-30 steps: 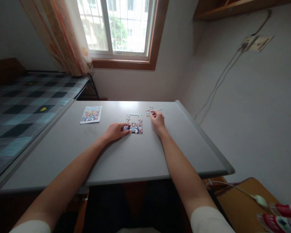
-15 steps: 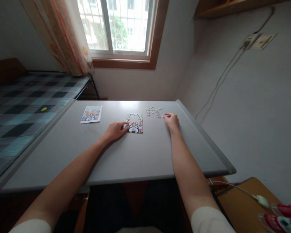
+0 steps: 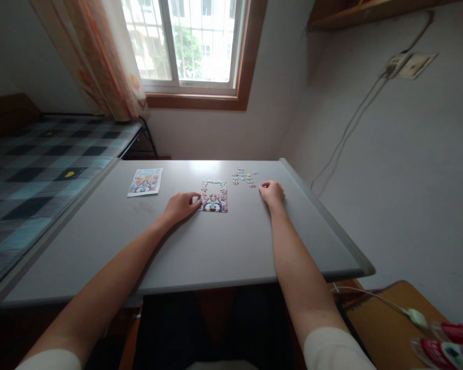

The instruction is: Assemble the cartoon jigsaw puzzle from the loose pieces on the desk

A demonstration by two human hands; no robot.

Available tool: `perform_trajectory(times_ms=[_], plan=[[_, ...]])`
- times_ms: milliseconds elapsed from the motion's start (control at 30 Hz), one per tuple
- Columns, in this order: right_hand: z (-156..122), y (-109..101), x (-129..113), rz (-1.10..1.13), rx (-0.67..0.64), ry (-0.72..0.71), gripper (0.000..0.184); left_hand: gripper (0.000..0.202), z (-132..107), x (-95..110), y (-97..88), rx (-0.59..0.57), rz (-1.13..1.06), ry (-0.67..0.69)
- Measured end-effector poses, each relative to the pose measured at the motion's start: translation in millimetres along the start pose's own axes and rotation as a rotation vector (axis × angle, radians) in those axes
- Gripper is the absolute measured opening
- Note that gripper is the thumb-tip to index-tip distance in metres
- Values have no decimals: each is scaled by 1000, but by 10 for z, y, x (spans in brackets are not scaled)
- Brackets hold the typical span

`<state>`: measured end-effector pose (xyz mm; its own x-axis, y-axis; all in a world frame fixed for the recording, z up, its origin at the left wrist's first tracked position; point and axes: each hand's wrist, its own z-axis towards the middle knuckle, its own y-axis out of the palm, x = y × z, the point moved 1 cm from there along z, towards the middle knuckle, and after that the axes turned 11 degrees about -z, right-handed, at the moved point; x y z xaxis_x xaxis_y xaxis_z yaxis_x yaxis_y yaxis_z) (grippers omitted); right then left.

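A partly built jigsaw puzzle (image 3: pixel 213 196) lies on the grey table (image 3: pixel 200 241); its frame and lower part are filled and the upper middle is bare. My left hand (image 3: pixel 180 205) rests on the table with curled fingertips touching the puzzle's lower left corner. Several loose puzzle pieces (image 3: pixel 243 178) are scattered to the puzzle's right. My right hand (image 3: pixel 272 191) sits just right of them, fingers pinched together at a small piece by the pile's edge.
A printed reference picture (image 3: pixel 145 181) lies on the table's left part. A bed with a checked cover (image 3: pixel 31 169) stands to the left. A wooden stool (image 3: pixel 389 318) with a cable and red-capped items (image 3: pixel 443 344) is at lower right. The wall is close on the right.
My right hand moved from the top of the loose pieces to their right side and stayed there. My left hand slid slightly back along the puzzle's left edge.
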<state>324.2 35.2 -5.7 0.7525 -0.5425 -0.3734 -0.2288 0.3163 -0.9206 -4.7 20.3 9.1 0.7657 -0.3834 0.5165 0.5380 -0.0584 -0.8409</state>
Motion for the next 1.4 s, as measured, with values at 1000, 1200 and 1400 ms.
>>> perform_trajectory(times_ms=[1000,1200,1400], plan=[[-16,33,-265,1024,-179,-194,34,38,-18,46,-23,-18,0,14],[-90,12,-318,1062,-249,-217,33,38,-13,40,-21,-15,-2,12],[-106,4,-319,1012,-261,-225,33,39,-12,40,-21,-22,0,6]])
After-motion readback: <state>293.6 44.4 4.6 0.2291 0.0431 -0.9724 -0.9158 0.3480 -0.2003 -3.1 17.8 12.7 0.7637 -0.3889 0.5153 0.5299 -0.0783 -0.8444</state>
